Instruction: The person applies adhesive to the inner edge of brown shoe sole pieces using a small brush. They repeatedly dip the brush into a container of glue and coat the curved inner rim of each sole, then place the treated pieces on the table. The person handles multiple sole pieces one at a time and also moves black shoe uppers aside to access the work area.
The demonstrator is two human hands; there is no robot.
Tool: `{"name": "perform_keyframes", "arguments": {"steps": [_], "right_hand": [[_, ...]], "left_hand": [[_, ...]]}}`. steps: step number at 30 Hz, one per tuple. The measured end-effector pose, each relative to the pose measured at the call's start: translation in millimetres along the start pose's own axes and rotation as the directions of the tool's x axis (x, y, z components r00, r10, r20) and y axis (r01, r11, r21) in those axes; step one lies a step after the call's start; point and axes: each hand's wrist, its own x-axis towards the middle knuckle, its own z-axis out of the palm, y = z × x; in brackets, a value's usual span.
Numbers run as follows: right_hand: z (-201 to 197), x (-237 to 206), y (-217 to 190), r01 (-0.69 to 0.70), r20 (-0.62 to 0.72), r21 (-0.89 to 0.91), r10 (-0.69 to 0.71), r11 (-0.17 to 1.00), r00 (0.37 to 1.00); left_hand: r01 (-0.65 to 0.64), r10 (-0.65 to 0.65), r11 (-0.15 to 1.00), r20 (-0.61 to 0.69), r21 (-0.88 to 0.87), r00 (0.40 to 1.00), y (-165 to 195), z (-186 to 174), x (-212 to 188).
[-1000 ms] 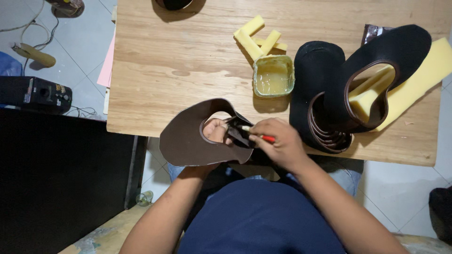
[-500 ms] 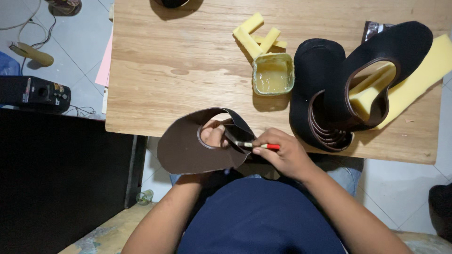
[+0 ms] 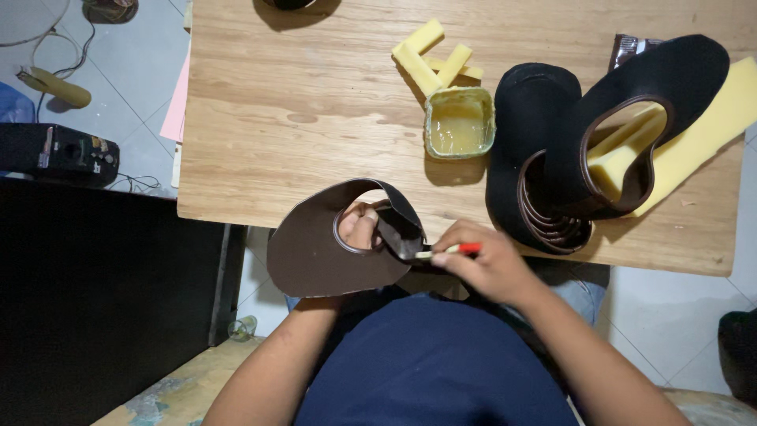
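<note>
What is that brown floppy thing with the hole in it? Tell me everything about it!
The brown piece is a flat, curved sheet that looks like leather, with a rounded hole. It is held over the wooden table's near edge. The left hand grips it from behind, fingers showing through the hole. The right hand presses a small red-handled brush against its folded edge.

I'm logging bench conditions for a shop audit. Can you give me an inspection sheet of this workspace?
Surface: wooden table, bare grain at left.
Job's things: brown leather shoe upper with oval opening; small brush, red handle; open tub of yellowish glue.
Clutter: yellow foam sticks, yellow foam sheet, stack of dark shoe uppers, pink paper.
Grips: left hand behind the upper, fingers showing through its opening; right hand holds the brush against it.
Cables: cord on floor beside black device.
Surroundings: tiled floor.
</note>
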Motion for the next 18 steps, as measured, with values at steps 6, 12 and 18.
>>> {"name": "perform_keyframes", "arguments": {"steps": [6, 12, 18], "right_hand": [[-3, -5, -2, 0.038, -0.027, -0.125, -0.042, 0.991, 0.999], [-8, -10, -8, -0.074, -0.13, 0.092, 0.086, 0.993, 0.988], [8, 1, -4, 0.019, -0.217, 0.034, -0.011, 0.999, 0.976]], "left_hand": [[-0.25, 0.242, 0.943, 0.064, 0.221, 0.968, 4, 7, -10], [-0.08, 0.083, 0.995, -0.054, 0.058, 0.995, 0, 9, -2], [0.187, -0.213, 0.955, -0.094, -0.23, 0.972, -5, 9, 2]]}}
